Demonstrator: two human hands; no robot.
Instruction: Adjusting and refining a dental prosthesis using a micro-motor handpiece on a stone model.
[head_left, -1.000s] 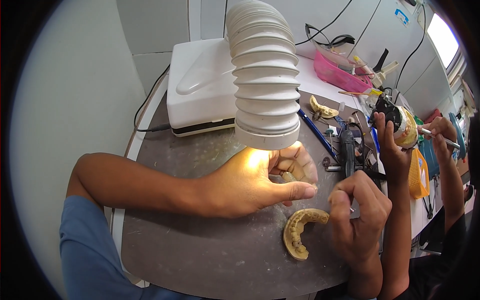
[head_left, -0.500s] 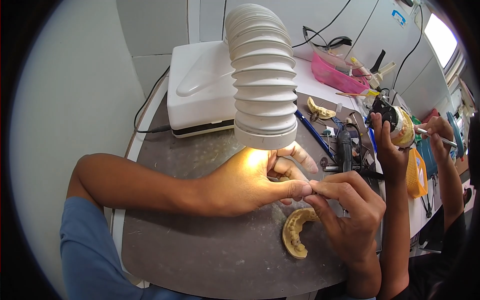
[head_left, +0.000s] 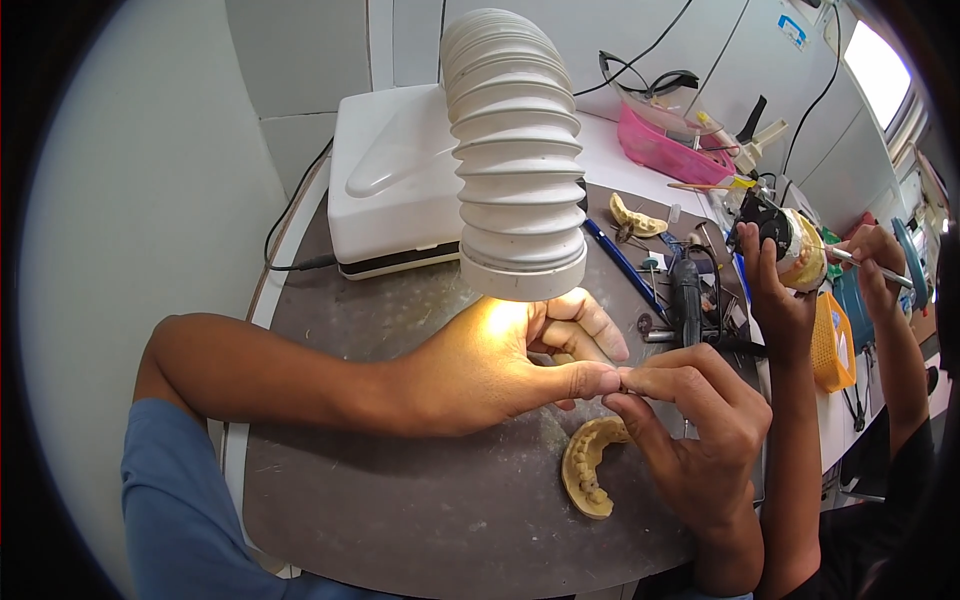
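Under the lit mouth of a white ribbed hose [head_left: 515,170], my left hand [head_left: 510,355] pinches with thumb and fingers, its fingertips touching those of my right hand [head_left: 690,420]. Between the two pinches sits a tiny dark piece, mostly covered by the fingertips and too small to name. My right thumb and forefinger close on it from the right. Just below the hands, a yellowish dental cast [head_left: 585,470] of a tooth arch lies on the dark grey bench mat [head_left: 420,520], touched by neither hand.
A white box-shaped unit [head_left: 395,180] stands behind my left arm. Right of the hose are a blue pen [head_left: 625,262], a second cast piece [head_left: 637,216], a black handpiece [head_left: 687,290] and small burs. A pink basket [head_left: 665,145] sits behind. At right, a co-worker's hands hold a mounted cast [head_left: 800,250].
My left hand's outer fingers have curled in slightly. Both hands stay pinched together in nearly the same place, and the view has shifted a little.
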